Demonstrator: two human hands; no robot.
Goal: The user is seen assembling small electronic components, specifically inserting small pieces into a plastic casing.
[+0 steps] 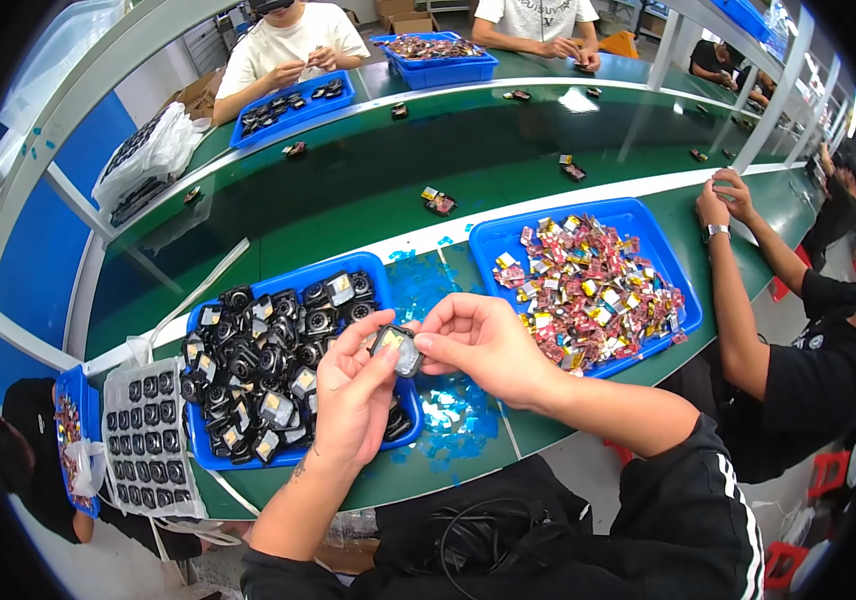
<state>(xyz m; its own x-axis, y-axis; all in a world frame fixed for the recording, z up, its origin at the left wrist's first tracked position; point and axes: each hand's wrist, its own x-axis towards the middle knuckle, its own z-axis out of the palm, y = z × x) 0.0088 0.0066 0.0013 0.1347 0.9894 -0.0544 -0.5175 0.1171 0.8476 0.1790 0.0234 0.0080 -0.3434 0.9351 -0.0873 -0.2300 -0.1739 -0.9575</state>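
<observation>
At the far left edge of the bench we see a white tray [153, 440] of small black parts in a grid, touching the left side of a blue bin [385, 272] heaped with black round modules [258, 375]. Our left hand [353, 395] is over that bin's right edge, thumb and fingers pinching the left side of a small square module [398, 350] with a pale face. Our right hand [483, 345] pinches the same module from the right, fingertips pressed on its edge, so the module sits held between both hands, above the bin's right rim and the gap beside it. Blue film scraps [453, 415] litter the green bench [368, 480] in that gap, near the front edge. Right of them a second blue bin [488, 235] holds a pile of red and yellow pieces [588, 290]. Behind both bins the dark conveyor belt [368, 180] carries a few lone modules. At the right edge a person in black [808, 370] works with both hands raised at the bench. Two more people in white sit across the belt with blue bins.
</observation>
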